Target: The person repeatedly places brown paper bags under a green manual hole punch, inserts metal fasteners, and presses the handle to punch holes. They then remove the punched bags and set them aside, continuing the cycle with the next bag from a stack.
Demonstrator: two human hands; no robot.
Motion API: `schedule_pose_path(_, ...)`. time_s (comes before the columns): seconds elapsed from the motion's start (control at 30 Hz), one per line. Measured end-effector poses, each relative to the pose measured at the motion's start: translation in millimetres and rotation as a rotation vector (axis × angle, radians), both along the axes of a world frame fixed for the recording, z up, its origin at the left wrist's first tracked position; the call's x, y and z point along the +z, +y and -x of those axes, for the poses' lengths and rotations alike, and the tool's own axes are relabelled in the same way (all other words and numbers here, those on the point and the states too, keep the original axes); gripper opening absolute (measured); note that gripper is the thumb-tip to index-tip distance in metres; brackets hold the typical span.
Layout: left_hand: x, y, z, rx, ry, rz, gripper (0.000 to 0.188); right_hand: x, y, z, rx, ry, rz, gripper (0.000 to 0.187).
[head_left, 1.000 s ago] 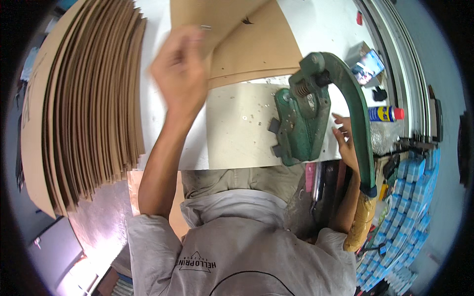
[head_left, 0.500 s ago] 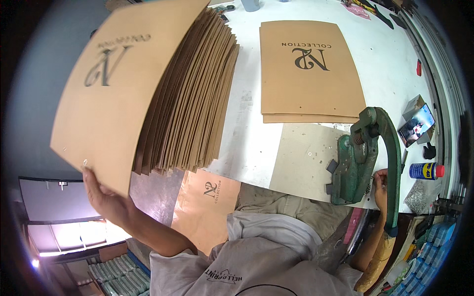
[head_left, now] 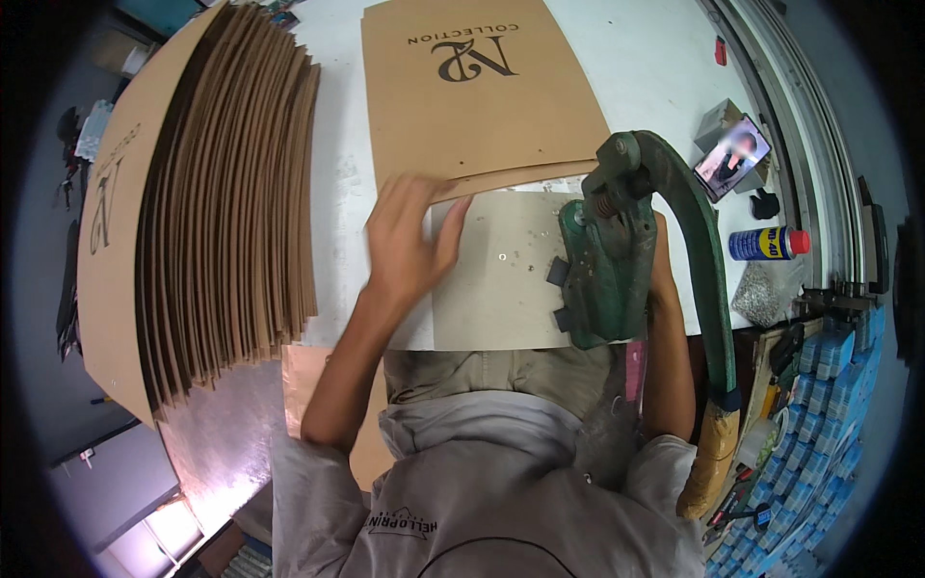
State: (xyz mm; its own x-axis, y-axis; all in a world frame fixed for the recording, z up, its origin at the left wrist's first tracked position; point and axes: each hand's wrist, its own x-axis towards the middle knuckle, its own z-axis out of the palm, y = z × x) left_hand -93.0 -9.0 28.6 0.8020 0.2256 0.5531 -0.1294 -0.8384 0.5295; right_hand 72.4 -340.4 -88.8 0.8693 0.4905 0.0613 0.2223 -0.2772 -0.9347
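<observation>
My left hand (head_left: 409, 236) is closed at the near left corner of a brown paper bag (head_left: 482, 120), the bag's near edge bent up between thumb and fingers. The bag has a dark printed logo and small holes along that edge. My right forearm (head_left: 668, 376) reaches up behind a green hand press (head_left: 612, 279); the press hides the fingers of my right hand. The press has a long curved lever (head_left: 708, 260) with a tape-wrapped handle. Under the left palm's side lies a grey board (head_left: 496, 299) with small metal eyelets scattered on it.
A thick stack of brown paper bags (head_left: 231, 202) stands on the left. At the right are a blue spray can (head_left: 758, 244) with a red cap, a phone (head_left: 734, 159) leaning on a box, and a clear bag of small metal pieces (head_left: 761, 294). Blue packs (head_left: 819, 433) sit lower right.
My left hand has let go of the bag on the left stack and moved right to the middle bag's near edge. My right hand has moved forward behind the press. The view has shifted.
</observation>
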Motion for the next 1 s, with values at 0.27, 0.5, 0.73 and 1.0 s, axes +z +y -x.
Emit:
schedule_pose_path(0.27,-42.3,16.2,-97.6,-0.275,0.335,-0.205,0.030,43.1,29.2,23.8,-0.054,0.385,-0.068,0.056)
schedule_pose_path(0.5,-45.6,8.0,-97.3,-0.290,0.302,-0.397,0.042,76.5,41.9,14.2,-0.071,0.371,0.034,0.038)
schedule_pose_path(0.73,-24.8,-39.5,-70.3,-0.347,0.148,-0.241,0.040,76.0,43.4,9.9,-0.196,0.602,-0.237,0.028)
schedule_pose_path(1.0,-24.6,-76.7,-65.4,-0.291,0.246,-0.064,0.025,74.2,20.7,32.5,-0.223,0.472,-0.134,0.020)
